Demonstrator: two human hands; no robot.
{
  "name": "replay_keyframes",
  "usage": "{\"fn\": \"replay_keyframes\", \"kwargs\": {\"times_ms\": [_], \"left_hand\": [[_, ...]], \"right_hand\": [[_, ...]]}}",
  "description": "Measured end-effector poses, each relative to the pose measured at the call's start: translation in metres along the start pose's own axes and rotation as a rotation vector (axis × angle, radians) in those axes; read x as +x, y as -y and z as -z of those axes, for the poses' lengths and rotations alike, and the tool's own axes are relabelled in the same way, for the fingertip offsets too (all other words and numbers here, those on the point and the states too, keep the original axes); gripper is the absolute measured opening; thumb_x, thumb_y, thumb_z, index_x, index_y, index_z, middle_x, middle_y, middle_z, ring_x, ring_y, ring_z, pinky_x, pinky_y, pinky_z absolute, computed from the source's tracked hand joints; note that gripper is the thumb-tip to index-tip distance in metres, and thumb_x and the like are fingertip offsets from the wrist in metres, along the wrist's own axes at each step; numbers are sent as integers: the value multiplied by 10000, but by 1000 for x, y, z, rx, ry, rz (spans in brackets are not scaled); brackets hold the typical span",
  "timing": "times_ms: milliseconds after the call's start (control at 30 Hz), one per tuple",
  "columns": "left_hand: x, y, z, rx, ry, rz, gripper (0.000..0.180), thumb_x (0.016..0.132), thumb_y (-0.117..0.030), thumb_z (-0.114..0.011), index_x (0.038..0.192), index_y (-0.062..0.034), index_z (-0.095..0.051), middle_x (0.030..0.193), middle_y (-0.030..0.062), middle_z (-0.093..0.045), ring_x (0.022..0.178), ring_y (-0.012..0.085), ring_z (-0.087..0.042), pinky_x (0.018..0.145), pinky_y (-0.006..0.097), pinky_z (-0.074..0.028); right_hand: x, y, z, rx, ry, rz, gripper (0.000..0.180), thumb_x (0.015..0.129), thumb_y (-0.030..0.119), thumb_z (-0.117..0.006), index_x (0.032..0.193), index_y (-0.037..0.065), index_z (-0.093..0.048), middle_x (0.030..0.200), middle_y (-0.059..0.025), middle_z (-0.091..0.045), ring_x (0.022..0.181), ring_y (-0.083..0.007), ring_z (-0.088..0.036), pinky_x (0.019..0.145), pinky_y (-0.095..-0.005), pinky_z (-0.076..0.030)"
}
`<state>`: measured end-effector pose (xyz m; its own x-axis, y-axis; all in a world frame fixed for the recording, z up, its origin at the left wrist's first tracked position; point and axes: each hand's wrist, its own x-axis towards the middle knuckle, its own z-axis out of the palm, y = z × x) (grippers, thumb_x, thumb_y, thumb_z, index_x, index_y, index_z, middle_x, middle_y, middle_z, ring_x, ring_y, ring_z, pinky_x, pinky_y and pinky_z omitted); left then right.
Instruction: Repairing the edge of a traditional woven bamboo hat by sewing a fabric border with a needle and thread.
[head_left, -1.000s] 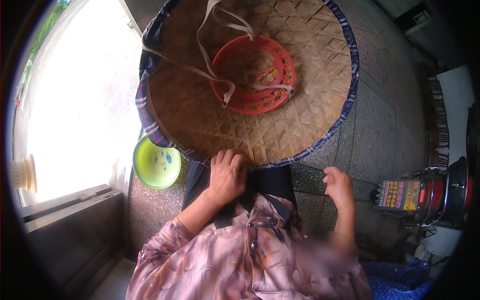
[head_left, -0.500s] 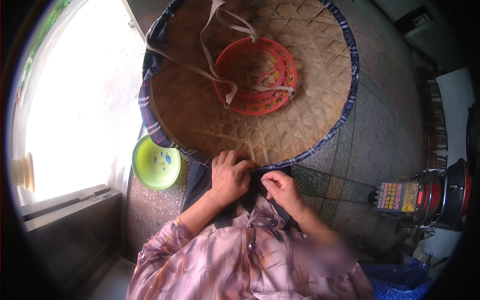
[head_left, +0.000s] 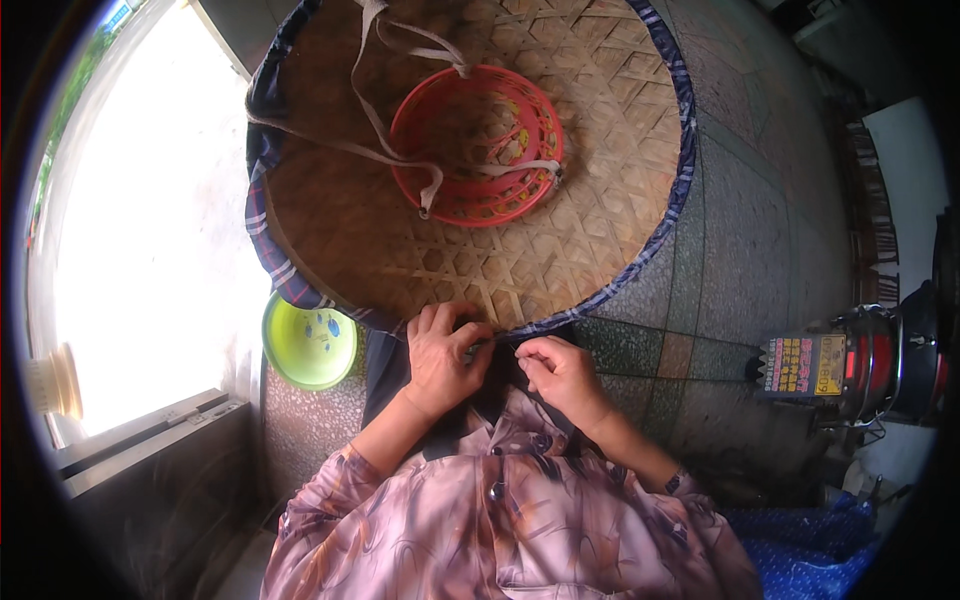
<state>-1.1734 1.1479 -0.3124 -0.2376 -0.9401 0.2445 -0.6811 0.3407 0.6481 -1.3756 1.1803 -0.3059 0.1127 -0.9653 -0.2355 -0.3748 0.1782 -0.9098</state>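
Observation:
A wide woven bamboo hat (head_left: 590, 190) lies with its inside up before me. Dark blue checked cloth (head_left: 262, 215) binds its rim. At its middle sits a red plastic basket (head_left: 478, 210), with pale fabric straps (head_left: 385, 150) draped across it. My left hand (head_left: 442, 350) is closed over the near rim, fingers on the inner side and pinching the cloth edge. Just to the right, slightly below the rim, my right hand (head_left: 560, 375) is closed in a pinch; anything between its fingertips is too small to make out.
On the speckled floor at the left stands a light green basin (head_left: 310, 350). A door track (head_left: 150, 430) runs beside a bright opening. To the right are a red and black vehicle (head_left: 875, 365) with a plate on it and blue patterned cloth (head_left: 800, 545).
The hat and basket appear shifted a little left in view. My right hand has turned slightly and stays close to the rim; my left hand keeps its hold.

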Motion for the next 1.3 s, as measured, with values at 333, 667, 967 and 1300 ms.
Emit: {"fn": "replay_keyframes", "kwargs": {"times_ms": [333,667,967,1300], "left_hand": [[0,2,-6,13,-31,14,123,731,-143,-773,839,-144,-713,1054,10,-639,1015,273,-569,864,429,-404],[0,3,-8,13,-46,20,96,735,-147,-760,812,-139,-704,1041,7,-637,1010,270,-568,863,430,-405],[0,3,-9,13,-56,16,94,733,-142,-758,810,-136,-705,1033,8,-634,993,270,-566,851,431,-407],[0,3,-8,12,-61,13,92,730,-137,-760,803,-137,-703,1024,4,-637,993,268,-571,851,429,-408]], "right_hand": [[10,11,-14,-178,-65,227,48,880,11,-640,928,10,-648,878,-188,-676,798,-389,-673,697,-428,-545],[12,8,-17,-175,-78,190,28,875,8,-641,902,14,-640,827,-185,-674,771,-392,-677,668,-424,-543],[13,9,-18,-223,-74,186,37,865,11,-654,900,17,-644,829,-183,-672,769,-390,-672,669,-426,-539],[14,7,-22,-276,-94,229,34,870,7,-641,900,22,-635,845,-188,-661,791,-406,-659,683,-450,-536]]}}
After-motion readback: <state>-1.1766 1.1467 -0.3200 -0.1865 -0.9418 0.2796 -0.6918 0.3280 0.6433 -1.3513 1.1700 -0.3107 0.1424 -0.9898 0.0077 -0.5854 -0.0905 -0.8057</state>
